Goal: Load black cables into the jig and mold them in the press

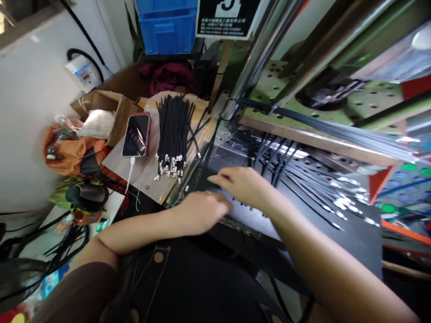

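Head view: the loose black cables (308, 179) lie on the dark metal plate (363, 242) to the right of both hands, their long axes slanting toward pale ends at its right, and the right hand (240, 184) is the nearer. The left hand (204, 213) curls inward just beside it, and blur and overlap leave me unable to tell whether either pinches anything. Left of them, a neat cable bundle (173, 128) rests on a wooden board (148, 177), its white connectors toward the person.
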A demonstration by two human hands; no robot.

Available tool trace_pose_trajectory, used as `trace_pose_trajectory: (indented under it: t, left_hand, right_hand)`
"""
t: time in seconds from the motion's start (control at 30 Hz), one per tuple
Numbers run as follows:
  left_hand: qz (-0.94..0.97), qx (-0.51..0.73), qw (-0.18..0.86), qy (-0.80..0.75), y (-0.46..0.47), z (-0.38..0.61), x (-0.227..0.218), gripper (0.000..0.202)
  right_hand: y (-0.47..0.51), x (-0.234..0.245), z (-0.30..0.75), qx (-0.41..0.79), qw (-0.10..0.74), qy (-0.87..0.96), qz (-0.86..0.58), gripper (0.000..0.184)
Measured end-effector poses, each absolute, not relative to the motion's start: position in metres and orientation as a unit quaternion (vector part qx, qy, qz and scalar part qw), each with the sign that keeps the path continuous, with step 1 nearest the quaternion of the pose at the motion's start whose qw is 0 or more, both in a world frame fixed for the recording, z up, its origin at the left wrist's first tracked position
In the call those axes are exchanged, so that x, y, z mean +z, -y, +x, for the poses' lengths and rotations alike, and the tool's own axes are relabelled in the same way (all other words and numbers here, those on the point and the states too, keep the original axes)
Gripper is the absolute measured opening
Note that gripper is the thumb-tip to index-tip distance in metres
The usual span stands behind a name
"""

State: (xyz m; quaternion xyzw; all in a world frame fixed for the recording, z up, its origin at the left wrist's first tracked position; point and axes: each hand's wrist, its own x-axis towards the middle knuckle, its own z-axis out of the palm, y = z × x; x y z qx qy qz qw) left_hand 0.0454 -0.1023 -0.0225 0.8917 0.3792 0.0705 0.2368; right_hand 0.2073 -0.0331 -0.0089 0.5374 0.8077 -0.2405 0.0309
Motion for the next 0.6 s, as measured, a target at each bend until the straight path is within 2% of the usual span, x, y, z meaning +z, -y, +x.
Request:
trace_pose_trajectory:
  t: [0.07,0.13,0.2,0.27,0.37,0.43,0.53,0.6]
  left_hand:
    - [0.839,0.102,0.207,-0.493,0.097,0.007,-0.021,0.023]
    - [0.796,0.111,0.178,-0.568,0.093,-0.029,-0.016,0.023]
    - [0.781,0.113,0.152,-0.595,0.091,-0.053,-0.011,0.024]
    - [0.788,0.108,0.115,-0.595,0.087,-0.062,-0.008,0.028]
    - [0.829,0.057,0.059,-0.552,0.075,-0.056,-0.008,0.038]
    - [0.864,0.011,0.038,-0.501,0.065,-0.049,-0.010,0.036]
    - [0.905,-0.046,0.022,-0.423,0.049,-0.042,-0.010,0.024]
    - [0.922,-0.058,0.021,-0.383,0.039,-0.039,-0.009,0.023]
  right_hand:
    - [0.035,-0.008,0.169,-0.186,0.106,-0.809,0.548,0.056]
    - [0.041,-0.011,0.143,-0.148,0.122,-0.809,0.556,0.065]
    - [0.046,-0.015,0.133,-0.145,0.129,-0.812,0.550,0.066]
    - [0.044,-0.017,0.136,-0.164,0.150,-0.814,0.537,0.057]
    - [0.037,-0.016,0.158,-0.190,0.177,-0.811,0.525,0.029]
    - [0.037,-0.015,0.180,-0.194,0.188,-0.807,0.526,0.015]
    - [0.056,-0.016,0.226,-0.173,0.190,-0.790,0.556,0.014]
    - [0.079,-0.021,0.266,-0.135,0.146,-0.778,0.595,0.016]
